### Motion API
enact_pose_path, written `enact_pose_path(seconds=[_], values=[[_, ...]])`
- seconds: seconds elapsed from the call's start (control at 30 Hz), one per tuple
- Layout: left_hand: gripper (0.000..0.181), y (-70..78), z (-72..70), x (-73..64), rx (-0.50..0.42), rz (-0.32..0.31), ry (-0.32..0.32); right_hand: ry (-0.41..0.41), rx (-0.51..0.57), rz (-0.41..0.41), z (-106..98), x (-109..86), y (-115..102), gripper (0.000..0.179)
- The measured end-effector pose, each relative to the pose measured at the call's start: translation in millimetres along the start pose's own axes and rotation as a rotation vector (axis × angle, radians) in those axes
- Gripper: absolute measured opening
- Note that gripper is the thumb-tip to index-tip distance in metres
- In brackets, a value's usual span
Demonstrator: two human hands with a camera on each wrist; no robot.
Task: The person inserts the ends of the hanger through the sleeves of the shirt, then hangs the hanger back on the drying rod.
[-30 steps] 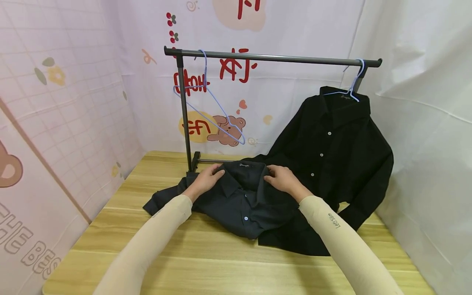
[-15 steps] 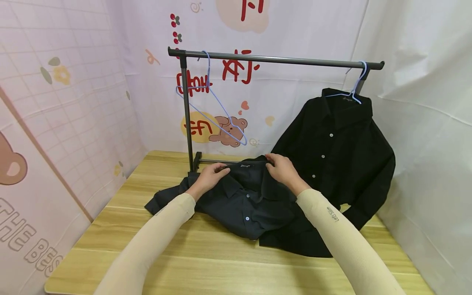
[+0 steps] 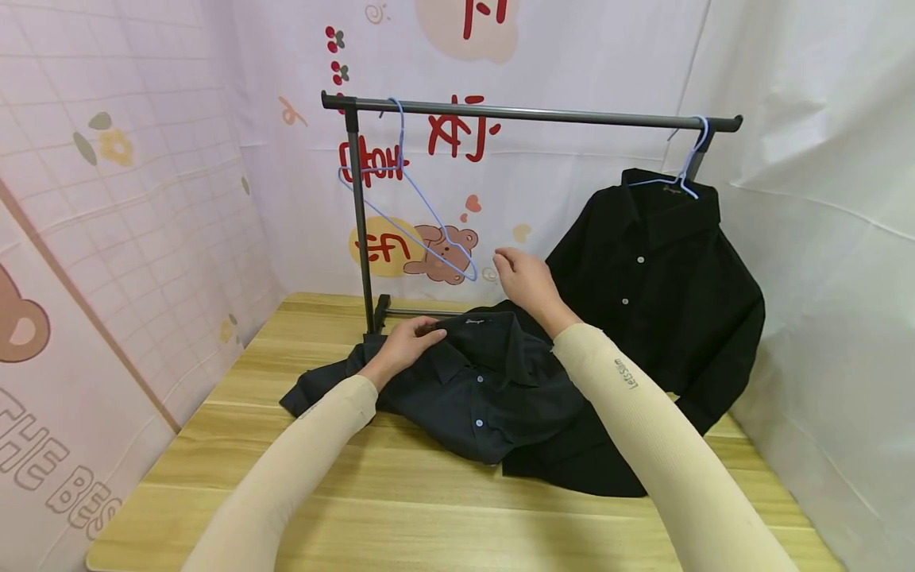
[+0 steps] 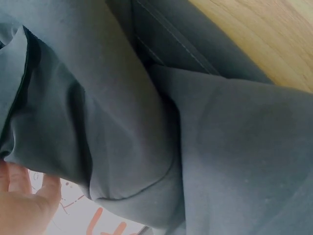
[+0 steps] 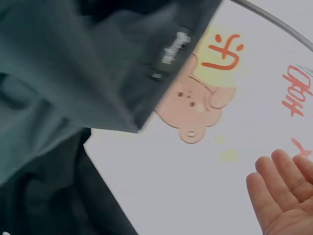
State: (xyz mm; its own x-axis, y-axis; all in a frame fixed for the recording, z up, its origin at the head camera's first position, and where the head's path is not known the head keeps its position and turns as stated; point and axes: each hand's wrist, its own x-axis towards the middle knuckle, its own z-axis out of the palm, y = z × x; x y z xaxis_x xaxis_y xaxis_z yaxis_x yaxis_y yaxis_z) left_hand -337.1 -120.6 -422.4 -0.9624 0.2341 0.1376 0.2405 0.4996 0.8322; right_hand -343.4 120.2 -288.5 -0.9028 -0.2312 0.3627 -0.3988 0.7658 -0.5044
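Right wrist, hand (image 5: 283,198) cropped, shirt (image 5: 93,63) blurred, label (image 5: 172,51) illegible

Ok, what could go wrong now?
Only the left hand holds the shirt on the table, so its loose collar side might flop down. The right hand could bump the nearby bare hanger, which just hooks over the rail. The hanging shirt could get tugged, since the two shirts seem to touch.

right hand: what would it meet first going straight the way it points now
The right hand would probably meet the empty blue hanger first, though depth between them is unclear.
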Motion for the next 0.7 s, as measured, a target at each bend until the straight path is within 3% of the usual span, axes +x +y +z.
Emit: enact_pose_path(seconds=[0.2,0.43,0.7], values=[[0.041,0.5,-1.2,0.1,0.009,0.004,0.003,0.008,0.057,-0.002,-5.6,16.0,-24.8,0.052],[0.039,-0.8,-0.9,1.1,0.02,0.03,-0.002,-0.004,0.148,0.036,1.9,26.4,-45.0,0.062],[0.039,-0.4,-0.6,3.3,0.015,0.032,-0.004,0.035,0.1,0.014,17.0,32.0,-65.3,0.047]])
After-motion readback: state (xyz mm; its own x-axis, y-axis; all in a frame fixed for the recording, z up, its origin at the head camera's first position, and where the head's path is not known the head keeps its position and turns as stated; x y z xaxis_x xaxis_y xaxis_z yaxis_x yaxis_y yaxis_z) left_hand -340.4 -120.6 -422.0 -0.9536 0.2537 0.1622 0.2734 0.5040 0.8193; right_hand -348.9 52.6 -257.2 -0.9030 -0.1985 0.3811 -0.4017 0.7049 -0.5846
